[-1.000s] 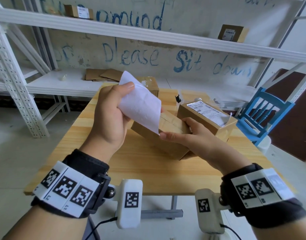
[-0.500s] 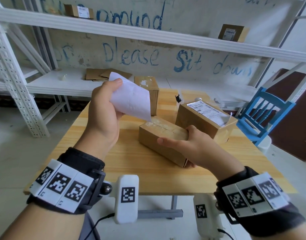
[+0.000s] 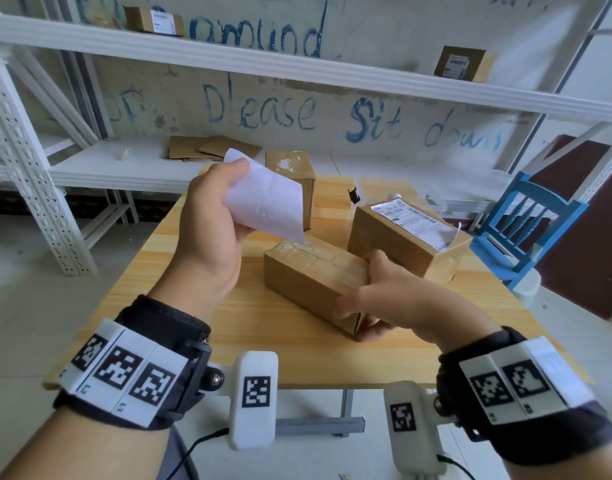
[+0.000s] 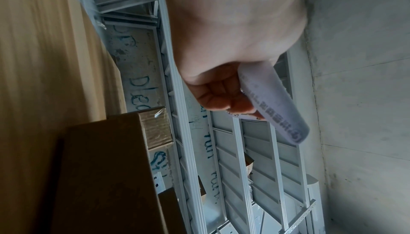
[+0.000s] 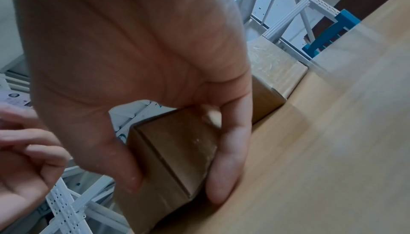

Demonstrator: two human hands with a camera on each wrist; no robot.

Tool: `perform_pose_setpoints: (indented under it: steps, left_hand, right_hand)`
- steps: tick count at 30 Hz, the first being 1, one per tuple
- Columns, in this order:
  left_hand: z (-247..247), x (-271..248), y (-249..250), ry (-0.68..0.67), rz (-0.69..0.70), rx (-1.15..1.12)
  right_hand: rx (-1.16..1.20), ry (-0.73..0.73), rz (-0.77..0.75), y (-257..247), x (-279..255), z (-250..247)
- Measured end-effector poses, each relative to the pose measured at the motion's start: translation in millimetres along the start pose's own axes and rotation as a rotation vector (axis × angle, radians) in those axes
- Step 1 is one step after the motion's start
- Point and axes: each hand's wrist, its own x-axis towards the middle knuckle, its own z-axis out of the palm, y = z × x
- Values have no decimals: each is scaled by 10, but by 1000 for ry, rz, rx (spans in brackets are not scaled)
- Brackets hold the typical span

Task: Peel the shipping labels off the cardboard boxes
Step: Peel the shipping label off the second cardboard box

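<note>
The wooden counter (image 3: 200,327) is big, flat and pale, with straight grain lines. Three brown cardboard boxes sit on it. A second ago the near box (image 3: 308,275) was tipped up off the counter with the white label (image 3: 270,206) just coming free of it. Now this box lies flat, and its top shows rough pale patches where the label was stuck. The far-right box (image 3: 401,244) has stayed put – it is blocky, with shiny tape and a printed white sticker still on top. The back box (image 3: 294,174) has a torn white spot on its top.

The right hand (image 3: 398,299) grips the near end of the near box, thumb on one side, fingers curled round the other. The left hand (image 3: 211,223) has moved up and away to the left, and it pinches the label in the air – a thin sheet, curling, blank side toward us.
</note>
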Motion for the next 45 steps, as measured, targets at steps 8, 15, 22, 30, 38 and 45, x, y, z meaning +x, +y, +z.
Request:
perform_pose_setpoints:
  steps: [8, 15, 22, 30, 38, 45]
  left_hand:
    - [29, -30, -18, -26, -58, -31]
    - [38, -27, -43, -87, -165, 118]
    - [33, -25, -93, -146, -288, 242]
    - [58, -21, -168, -141, -326, 297]
    - [68, -26, -243, -157, -341, 358]
    - [113, -80, -246, -253, -368, 360]
  right_hand:
    - [-270, 169, -115, 26, -4, 76]
    - [-314, 199, -165, 25, -23, 93]
    - [-137, 103, -162, 21, -14, -58]
    - [176, 330, -277, 17, 25, -97]
    - [564, 320, -359, -70, -46, -143]
    - [667, 15, -391, -66, -83, -132]
